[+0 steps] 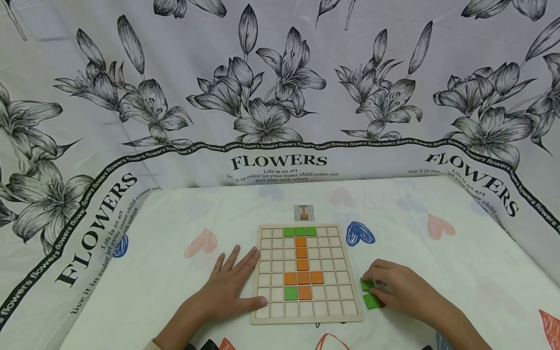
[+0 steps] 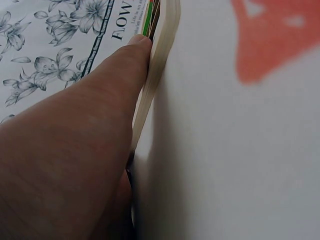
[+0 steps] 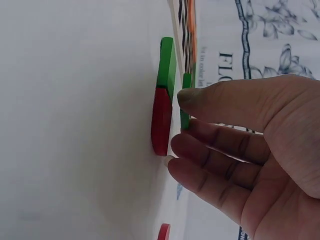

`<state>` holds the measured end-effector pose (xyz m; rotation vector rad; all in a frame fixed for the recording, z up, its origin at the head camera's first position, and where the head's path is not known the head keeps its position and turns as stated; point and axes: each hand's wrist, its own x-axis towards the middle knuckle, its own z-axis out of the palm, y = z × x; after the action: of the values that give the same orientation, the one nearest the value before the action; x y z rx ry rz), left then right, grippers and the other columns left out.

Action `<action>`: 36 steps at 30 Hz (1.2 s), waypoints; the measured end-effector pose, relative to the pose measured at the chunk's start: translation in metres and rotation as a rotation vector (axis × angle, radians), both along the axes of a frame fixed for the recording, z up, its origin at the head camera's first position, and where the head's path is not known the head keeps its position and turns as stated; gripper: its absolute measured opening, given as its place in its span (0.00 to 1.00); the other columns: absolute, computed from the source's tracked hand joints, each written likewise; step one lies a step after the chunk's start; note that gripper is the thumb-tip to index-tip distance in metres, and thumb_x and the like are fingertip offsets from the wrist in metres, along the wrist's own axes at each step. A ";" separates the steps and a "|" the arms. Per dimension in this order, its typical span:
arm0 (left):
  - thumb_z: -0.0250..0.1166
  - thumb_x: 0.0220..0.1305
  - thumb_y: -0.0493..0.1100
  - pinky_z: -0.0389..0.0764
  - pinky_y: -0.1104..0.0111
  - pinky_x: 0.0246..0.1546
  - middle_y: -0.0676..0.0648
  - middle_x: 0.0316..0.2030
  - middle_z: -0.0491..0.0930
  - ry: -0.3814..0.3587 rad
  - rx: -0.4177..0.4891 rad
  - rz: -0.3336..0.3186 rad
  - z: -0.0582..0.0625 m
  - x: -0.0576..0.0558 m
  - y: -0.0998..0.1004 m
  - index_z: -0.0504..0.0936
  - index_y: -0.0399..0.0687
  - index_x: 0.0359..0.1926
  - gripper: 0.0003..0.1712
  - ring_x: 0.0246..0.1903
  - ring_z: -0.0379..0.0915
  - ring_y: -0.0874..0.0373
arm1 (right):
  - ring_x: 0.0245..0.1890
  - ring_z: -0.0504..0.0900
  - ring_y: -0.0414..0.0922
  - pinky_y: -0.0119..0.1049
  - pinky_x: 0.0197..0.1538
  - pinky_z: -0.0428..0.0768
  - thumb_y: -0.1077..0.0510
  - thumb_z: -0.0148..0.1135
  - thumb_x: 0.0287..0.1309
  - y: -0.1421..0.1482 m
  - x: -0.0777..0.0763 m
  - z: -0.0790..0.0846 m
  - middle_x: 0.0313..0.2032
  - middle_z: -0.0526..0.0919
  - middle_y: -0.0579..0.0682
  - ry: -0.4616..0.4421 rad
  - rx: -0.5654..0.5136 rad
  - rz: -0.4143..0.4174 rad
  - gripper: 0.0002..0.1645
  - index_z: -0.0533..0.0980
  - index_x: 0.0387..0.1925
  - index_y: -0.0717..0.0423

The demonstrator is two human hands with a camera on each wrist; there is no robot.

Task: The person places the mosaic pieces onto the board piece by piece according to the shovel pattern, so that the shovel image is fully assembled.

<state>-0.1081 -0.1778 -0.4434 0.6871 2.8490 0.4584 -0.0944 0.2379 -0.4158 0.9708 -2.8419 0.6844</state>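
Note:
A square wooden grid board (image 1: 306,321) lies on the table. Three green tiles (image 1: 299,232) fill part of its top row, several orange tiles (image 1: 302,265) run down below them, and another green tile (image 1: 290,293) sits near the bottom. My left hand (image 1: 229,287) is spread at the board's left side, fingertips and thumb on its edge. Right of the board, my right hand (image 1: 395,287) pinches a green square tile (image 3: 186,82) between thumb and fingers. Beside it lie a second green tile (image 1: 371,301) and a red tile (image 3: 161,122), end to end in the right wrist view.
Just beyond the board lies a small pattern card (image 1: 304,213) with a gridded picture. Another red piece (image 3: 164,232) shows at the bottom of the right wrist view. A white cloth with hearts (image 1: 201,243) covers the table, and a flower-printed curtain (image 1: 280,97) hangs behind.

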 end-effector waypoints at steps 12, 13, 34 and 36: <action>0.51 0.58 0.82 0.33 0.38 0.69 0.53 0.79 0.46 0.020 0.014 -0.017 0.000 0.000 -0.001 0.49 0.53 0.80 0.61 0.77 0.30 0.42 | 0.32 0.75 0.30 0.26 0.34 0.78 0.65 0.77 0.49 -0.009 0.000 -0.005 0.38 0.80 0.35 0.048 -0.078 0.092 0.14 0.85 0.38 0.48; 0.51 0.58 0.82 0.33 0.38 0.69 0.53 0.79 0.46 0.022 0.016 -0.018 0.000 0.000 -0.001 0.49 0.53 0.80 0.61 0.77 0.30 0.42 | 0.32 0.75 0.30 0.25 0.34 0.78 0.66 0.76 0.49 -0.011 -0.001 -0.005 0.38 0.80 0.35 0.049 -0.087 0.099 0.15 0.85 0.38 0.48; 0.52 0.58 0.81 0.32 0.37 0.69 0.51 0.79 0.46 0.006 0.037 -0.023 0.002 0.001 -0.001 0.49 0.51 0.80 0.61 0.77 0.29 0.41 | 0.35 0.77 0.33 0.31 0.42 0.82 0.60 0.77 0.51 -0.041 -0.004 0.003 0.38 0.80 0.32 -0.051 0.002 0.113 0.13 0.87 0.40 0.45; 0.52 0.58 0.81 0.32 0.37 0.69 0.51 0.79 0.46 0.007 0.038 -0.022 0.003 0.001 0.000 0.50 0.51 0.80 0.60 0.77 0.29 0.41 | 0.35 0.77 0.34 0.31 0.42 0.82 0.60 0.77 0.51 -0.043 -0.004 0.003 0.38 0.80 0.33 -0.048 -0.004 0.128 0.13 0.87 0.40 0.46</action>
<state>-0.1073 -0.1783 -0.4406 0.7278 2.8425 0.5088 -0.0986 0.1944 -0.4124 1.1590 -2.8374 0.7348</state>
